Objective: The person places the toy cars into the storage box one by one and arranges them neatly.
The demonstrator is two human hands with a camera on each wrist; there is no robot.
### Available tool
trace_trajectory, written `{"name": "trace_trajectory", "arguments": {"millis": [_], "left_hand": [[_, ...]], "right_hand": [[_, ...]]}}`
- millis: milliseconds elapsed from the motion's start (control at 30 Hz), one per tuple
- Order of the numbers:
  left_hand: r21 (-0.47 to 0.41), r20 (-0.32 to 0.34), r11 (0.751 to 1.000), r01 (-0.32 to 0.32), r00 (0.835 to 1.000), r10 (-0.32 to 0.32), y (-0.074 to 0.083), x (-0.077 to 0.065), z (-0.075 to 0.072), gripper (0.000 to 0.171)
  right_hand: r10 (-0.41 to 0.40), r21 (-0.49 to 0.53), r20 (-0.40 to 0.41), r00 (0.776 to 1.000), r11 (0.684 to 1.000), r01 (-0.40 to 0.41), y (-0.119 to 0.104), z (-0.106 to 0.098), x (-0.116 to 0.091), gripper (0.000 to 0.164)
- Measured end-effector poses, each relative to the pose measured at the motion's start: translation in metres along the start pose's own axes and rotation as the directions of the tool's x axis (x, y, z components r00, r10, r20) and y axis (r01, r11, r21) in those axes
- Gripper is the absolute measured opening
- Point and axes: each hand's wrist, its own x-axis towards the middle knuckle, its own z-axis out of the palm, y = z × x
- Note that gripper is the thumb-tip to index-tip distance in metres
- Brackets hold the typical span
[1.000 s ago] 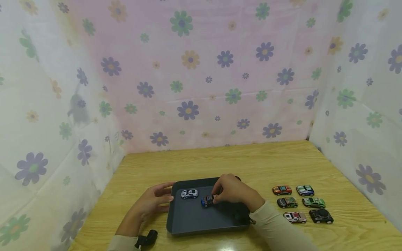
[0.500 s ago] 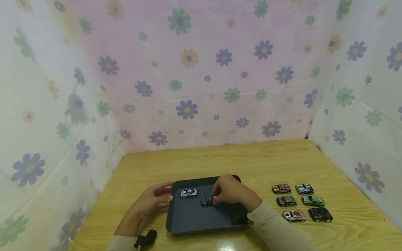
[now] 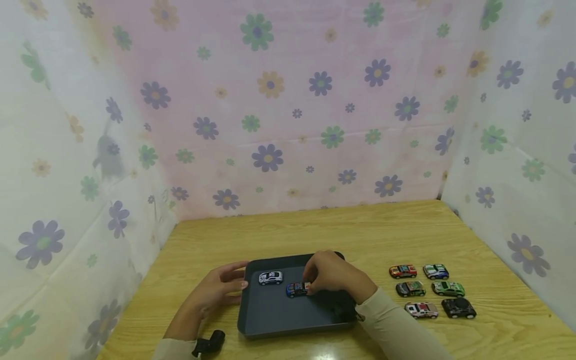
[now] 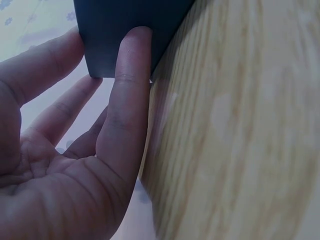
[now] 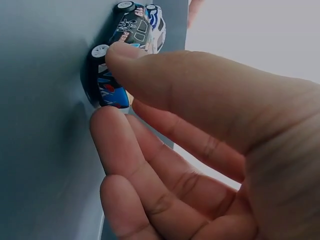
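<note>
Tray [image 3: 274, 315]: smooth, matt; plastic or coated metal, cannot tell which. Blue-and-black toy car [image 5: 112, 92]: glossy printed body; wheels [image 5: 100, 51] smooth, plastic-looking. White toy car [image 3: 270, 278]: hard, shiny shell. 6 toy cars [image 3: 411, 288] off to the side: printed bodies, mostly glossy. Tabletop [image 3: 297, 232]: wood-grain surface, smooth, 1 bright glare patch near the front. Flowered hangings [image 3: 292, 177]: thin matt cloth, creased. Sleeves [image 3: 400, 325]: 2, matt cloth. Wrist device [image 3: 210, 343]: black, smooth, plastic-looking.
</note>
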Motion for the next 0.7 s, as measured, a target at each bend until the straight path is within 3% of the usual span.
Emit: {"name": "trace_trajectory", "arguments": {"millis": [367,700], "left_hand": [[-0.011,-0.006,1.0,0.002,1.0,-0.002,-0.002,0.0,0.002,0.072],[-0.018,0.012,1.0,-0.008,1.0,0.008,0.001,0.0,0.0,0.073]], "right_hand": [[-0.036,0.005,0.03,0.999,0.999,0.035,0.0,0.004,0.005,0.013],[-0.027,-0.051,0.033,0.999,0.998,0.029,-0.01,0.012,0.02,0.012]]}}
